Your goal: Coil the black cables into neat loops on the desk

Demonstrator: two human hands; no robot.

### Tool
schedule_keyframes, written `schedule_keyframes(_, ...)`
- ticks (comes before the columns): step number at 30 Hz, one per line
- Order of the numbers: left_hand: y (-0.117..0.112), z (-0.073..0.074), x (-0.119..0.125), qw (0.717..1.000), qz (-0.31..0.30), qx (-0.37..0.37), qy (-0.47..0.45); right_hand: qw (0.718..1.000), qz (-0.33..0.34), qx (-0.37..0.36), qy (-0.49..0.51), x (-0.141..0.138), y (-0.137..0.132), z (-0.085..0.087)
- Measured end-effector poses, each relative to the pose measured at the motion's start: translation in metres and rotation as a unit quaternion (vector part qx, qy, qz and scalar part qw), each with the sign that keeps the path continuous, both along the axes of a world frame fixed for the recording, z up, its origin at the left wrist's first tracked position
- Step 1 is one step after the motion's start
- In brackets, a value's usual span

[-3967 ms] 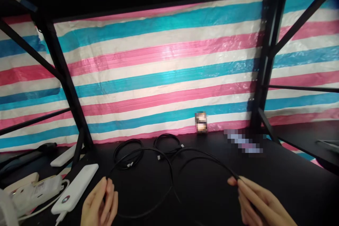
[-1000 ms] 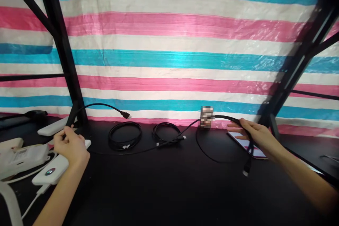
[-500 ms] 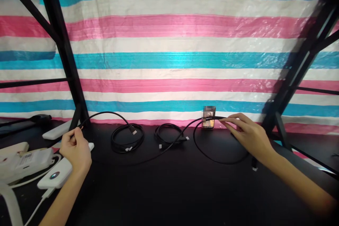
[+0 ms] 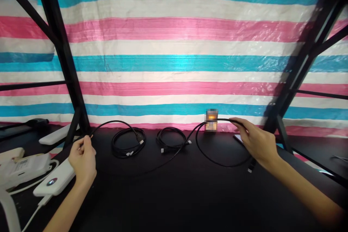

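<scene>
My right hand (image 4: 257, 141) pinches a black USB cable (image 4: 214, 162) at the right, raised above the black table. From those fingers the cable makes a loose loop, and one plug (image 4: 251, 166) hangs below the hand. The cable's long run sweeps left across the table toward my left hand (image 4: 84, 157), whose closed fingers grip it. Another stretch arches up from the left hand, ending near a coiled cable. Two coiled black cables, one left (image 4: 112, 145) and one in the middle (image 4: 157, 139), lie between my hands, their light plug ends showing.
A white power bank (image 4: 54, 181) with a white lead lies beside my left forearm, near white adapters (image 4: 29, 168). A small pictured card (image 4: 211, 125) stands at the back. Black metal frame legs (image 4: 72, 90) rise on both sides before a striped sheet (image 4: 174, 47).
My left hand has shifted slightly right and down in view. My right hand has turned, its fingers now curled lower over the cable, and the hanging plug has swung left.
</scene>
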State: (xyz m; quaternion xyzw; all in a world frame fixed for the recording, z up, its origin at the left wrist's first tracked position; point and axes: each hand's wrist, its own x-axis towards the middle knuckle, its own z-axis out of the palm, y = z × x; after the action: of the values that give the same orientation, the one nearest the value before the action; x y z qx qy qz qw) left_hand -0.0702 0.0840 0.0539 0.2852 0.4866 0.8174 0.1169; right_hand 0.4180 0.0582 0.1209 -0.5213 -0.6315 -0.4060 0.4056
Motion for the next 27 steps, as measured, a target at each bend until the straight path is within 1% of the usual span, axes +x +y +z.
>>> schedule_keyframes(2, -0.005, 0.008, 0.02, 0.999, -0.033, 0.019, 0.002, 0.991, 0.063, -0.03, 0.118, -0.012, 0.003, 0.003)
schedule_keyframes(4, -0.013, 0.021, 0.048, 0.996, -0.074, 0.045, 0.008, 0.96, 0.154, -0.036, 0.233, -0.033, 0.006, 0.007)
schedule_keyframes(5, -0.018, 0.028, 0.064, 0.994, -0.088, 0.057, 0.015, 0.939, 0.2, -0.031, 0.277, -0.046, 0.008, 0.008)
schedule_keyframes(6, -0.025, 0.035, 0.079, 0.99, -0.119, 0.071, 0.028, 0.924, 0.234, -0.023, 0.303, -0.061, 0.009, 0.009)
schedule_keyframes(7, -0.031, 0.041, 0.094, 0.985, -0.147, 0.074, 0.042, 0.917, 0.259, -0.023, 0.302, -0.075, 0.011, 0.008)
schedule_keyframes(9, -0.044, 0.049, 0.119, 0.975, -0.205, 0.06, 0.056, 0.918, 0.297, -0.017, 0.263, -0.102, 0.015, 0.004)
schedule_keyframes(11, -0.052, 0.051, 0.132, 0.971, -0.221, 0.058, 0.064, 0.915, 0.331, -0.012, 0.232, -0.123, 0.021, -0.003)
schedule_keyframes(12, -0.054, 0.05, 0.133, 0.971, -0.218, 0.057, 0.073, 0.91, 0.344, -0.009, 0.23, -0.129, 0.024, -0.007)
schedule_keyframes(14, -0.051, 0.047, 0.127, 0.971, -0.208, 0.038, 0.109, 0.896, 0.362, -0.008, 0.257, -0.136, 0.033, -0.016)
schedule_keyframes(16, -0.04, 0.043, 0.111, 0.962, -0.221, -0.019, 0.156, 0.877, 0.373, -0.021, 0.302, -0.135, 0.041, -0.026)
schedule_keyframes(18, -0.025, 0.04, 0.094, 0.936, -0.274, -0.107, 0.195, 0.86, 0.381, -0.035, 0.339, -0.131, 0.046, -0.034)
schedule_keyframes(20, -0.009, 0.038, 0.079, 0.909, -0.321, -0.181, 0.197, 0.851, 0.378, -0.032, 0.364, -0.126, 0.048, -0.039)
schedule_keyframes(21, -0.001, 0.037, 0.074, 0.902, -0.335, -0.202, 0.184, 0.849, 0.372, -0.026, 0.375, -0.122, 0.048, -0.039)
schedule_keyframes(22, 0.005, 0.036, 0.071, 0.903, -0.34, -0.205, 0.164, 0.848, 0.363, -0.017, 0.386, -0.118, 0.048, -0.038)
schedule_keyframes(23, 0.01, 0.036, 0.07, 0.912, -0.336, -0.188, 0.141, 0.844, 0.355, -0.004, 0.402, -0.113, 0.048, -0.036)
schedule_keyframes(25, 0.016, 0.035, 0.069, 0.943, -0.298, -0.113, 0.098, 0.83, 0.338, 0.031, 0.443, -0.101, 0.05, -0.032)
schedule_keyframes(27, 0.019, 0.035, 0.072, 0.968, -0.24, -0.02, 0.071, 0.809, 0.318, 0.072, 0.489, -0.086, 0.052, -0.028)
